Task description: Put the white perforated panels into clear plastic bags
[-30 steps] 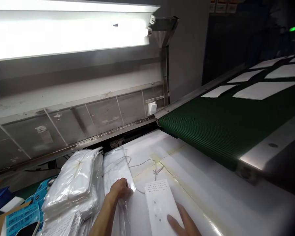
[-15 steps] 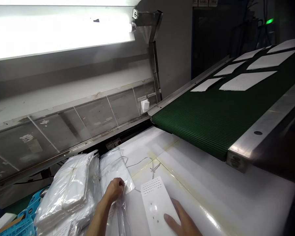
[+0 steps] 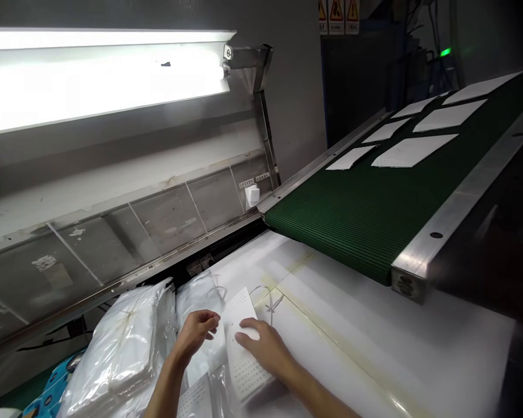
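R hand (image 3: 264, 348): fingers spread flat on mid of panel (image 3: 239, 310), on worktop (image 3: 353, 325). L hand (image 3: 196, 332): fingers curled on bag (image 3: 200, 293) just left of panel; grip unclear. Vs 0.5 s ago: panel shifted left, now at bag; R hand moved from near end to mid.

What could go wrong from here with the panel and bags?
The white panel lies partly over the thin clear bag by the left hand; a corner may snag or tear the film.
The loose string lies just beyond the right hand and might catch.
More panels sit on the green belt; they may pile up at its end.
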Tool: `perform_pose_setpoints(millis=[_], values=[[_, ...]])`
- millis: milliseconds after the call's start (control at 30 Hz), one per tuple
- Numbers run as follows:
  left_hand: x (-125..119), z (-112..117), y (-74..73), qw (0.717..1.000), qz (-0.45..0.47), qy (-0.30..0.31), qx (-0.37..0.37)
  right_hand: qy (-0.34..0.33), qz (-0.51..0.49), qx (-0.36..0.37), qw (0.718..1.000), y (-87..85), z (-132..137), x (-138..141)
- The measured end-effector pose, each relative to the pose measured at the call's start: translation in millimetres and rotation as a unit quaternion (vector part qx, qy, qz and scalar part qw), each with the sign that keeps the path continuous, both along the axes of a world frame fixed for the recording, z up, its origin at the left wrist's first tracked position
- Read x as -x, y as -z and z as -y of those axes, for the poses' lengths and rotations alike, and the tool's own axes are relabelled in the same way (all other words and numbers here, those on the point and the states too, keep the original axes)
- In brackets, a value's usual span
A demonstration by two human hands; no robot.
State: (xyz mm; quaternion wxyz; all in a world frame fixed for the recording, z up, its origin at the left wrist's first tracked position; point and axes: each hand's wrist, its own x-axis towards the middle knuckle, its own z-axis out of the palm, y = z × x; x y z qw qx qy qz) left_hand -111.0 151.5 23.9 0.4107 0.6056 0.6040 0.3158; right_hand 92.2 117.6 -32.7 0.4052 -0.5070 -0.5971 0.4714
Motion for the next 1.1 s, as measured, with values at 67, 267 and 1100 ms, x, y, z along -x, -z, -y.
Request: perform_pose_setpoints(millis=[67,267,1100], values=[[-4.2,4.7,-11.6,0.999,0.034,0.018,0.005,-0.014,0.006,-0.018,1.000,-7.4,-14.7,16.6],[-9.0,20.4,-21.0,0.991,0.125,0.030,0.020,-0.100,-0.010,-0.093,0.991,-27.7,-21.2,29.6],[-58.1,27.7,-16.3,0.978,0.159,-0.088,-0.103,-0.135,-0.519,0.186,0.823,-7.7,65.6,-43.0]])
